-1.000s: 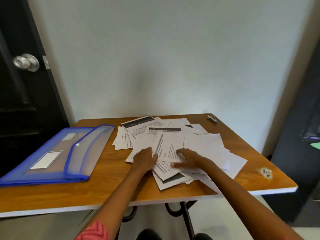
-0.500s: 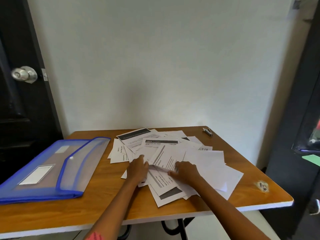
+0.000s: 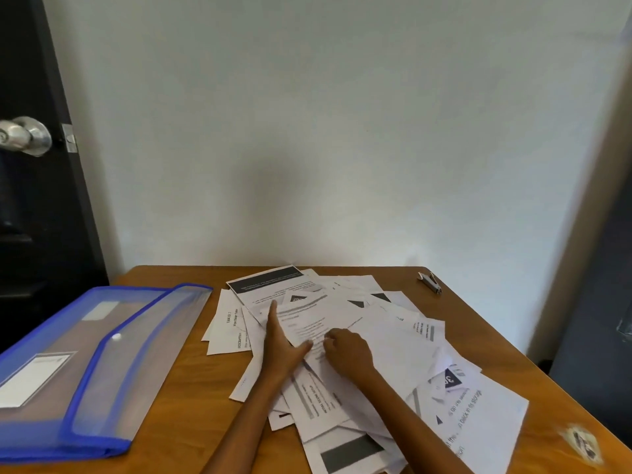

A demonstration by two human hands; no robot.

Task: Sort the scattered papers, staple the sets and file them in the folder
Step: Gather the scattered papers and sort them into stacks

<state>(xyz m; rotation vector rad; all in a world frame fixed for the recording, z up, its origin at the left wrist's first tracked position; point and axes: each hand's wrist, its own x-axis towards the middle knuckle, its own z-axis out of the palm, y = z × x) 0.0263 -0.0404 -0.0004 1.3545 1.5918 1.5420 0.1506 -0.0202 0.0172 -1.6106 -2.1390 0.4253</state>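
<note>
Across the middle of the tabletop (image 3: 191, 343), the scattered papers (image 3: 345, 340) lie in a loose overlapping heap. My left hand (image 3: 281, 347) rests flat on them, fingers straight and pointing toward the wall, thumb out over a printed sheet. My right hand (image 3: 349, 350) sits just beside it, fingers curled down onto the same sheet; whether they pinch it I cannot tell. At the left of the frame lies the blue folder (image 3: 85, 364), flap closed. Near the upper right corner of the tabletop sits the stapler (image 3: 429, 282).

Soft, even daylight — faint shadow on the wall (image 3: 290, 186), wide-angle bending and slight blur at edges.
</note>
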